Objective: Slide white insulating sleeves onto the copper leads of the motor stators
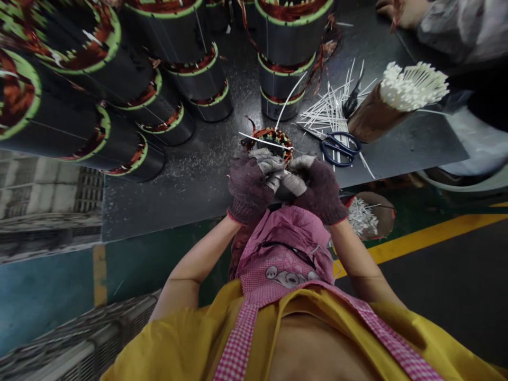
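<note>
My left hand (pixel 250 185) and my right hand (pixel 319 189) wear purple knit gloves with grey rubber fingertips. Their fingers meet at the near rim of a small motor stator (pixel 273 142) with copper windings and a green rim. A white cable tie (pixel 264 140) lies across its top. I cannot tell whether my fingers pinch the tie too. Beyond my right hand lie blue-handled scissors (pixel 337 149) on a scatter of loose white cable ties (pixel 327 114). A brown cup (pixel 373 119) holds a dense bundle of white ties (pixel 413 86).
Several large black stators (pixel 198 79) with copper windings stand at the far side of the dark metal table (pixel 174 201). A co-worker's hand (pixel 400 13) and sleeve rest at top right. Below the table edge, a round container (pixel 381 211) holds white clippings.
</note>
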`<state>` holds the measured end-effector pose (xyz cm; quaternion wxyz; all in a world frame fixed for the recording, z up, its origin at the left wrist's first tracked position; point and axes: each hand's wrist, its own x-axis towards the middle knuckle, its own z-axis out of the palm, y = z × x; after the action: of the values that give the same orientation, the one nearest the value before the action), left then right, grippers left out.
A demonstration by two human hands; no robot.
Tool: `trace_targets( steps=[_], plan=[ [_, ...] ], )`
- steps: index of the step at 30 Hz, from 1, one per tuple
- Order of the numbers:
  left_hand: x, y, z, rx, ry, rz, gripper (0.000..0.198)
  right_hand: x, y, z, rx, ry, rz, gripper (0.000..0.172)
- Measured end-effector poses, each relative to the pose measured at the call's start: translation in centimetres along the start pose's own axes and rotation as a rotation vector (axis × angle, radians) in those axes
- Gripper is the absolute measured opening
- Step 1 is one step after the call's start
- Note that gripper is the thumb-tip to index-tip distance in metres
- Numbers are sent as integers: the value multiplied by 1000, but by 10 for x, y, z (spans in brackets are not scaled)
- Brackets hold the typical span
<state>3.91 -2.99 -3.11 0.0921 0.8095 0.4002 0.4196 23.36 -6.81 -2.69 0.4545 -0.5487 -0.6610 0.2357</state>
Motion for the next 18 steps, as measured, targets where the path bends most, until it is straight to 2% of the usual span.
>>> trace_targets(
  steps=[4,7,9,11,15,17,18],
  plan=[
    [5,4,7,58,-4,-57,7,6,-17,-11,-94,2,-148,14],
    [6,7,7,63,-2,-63,6,9,-25,-24,-29,232,-220,13],
    [5,8,4,69,3,-49,11,9,-22,-30,37,340,-178,12],
    [4,6,2,74,-20,-29,14,8,-14,-30,124,264,-81,15],
    [1,2,1,95,-78,-18,15,5,3,-17,347,-96,39,31],
    [0,3,3,117,-72,-27,16,1,4,-10,422,-193,98,33],
    [0,3,3,137,-70,-42,18,-1,2,-8,442,-201,128,33]
  ],
)
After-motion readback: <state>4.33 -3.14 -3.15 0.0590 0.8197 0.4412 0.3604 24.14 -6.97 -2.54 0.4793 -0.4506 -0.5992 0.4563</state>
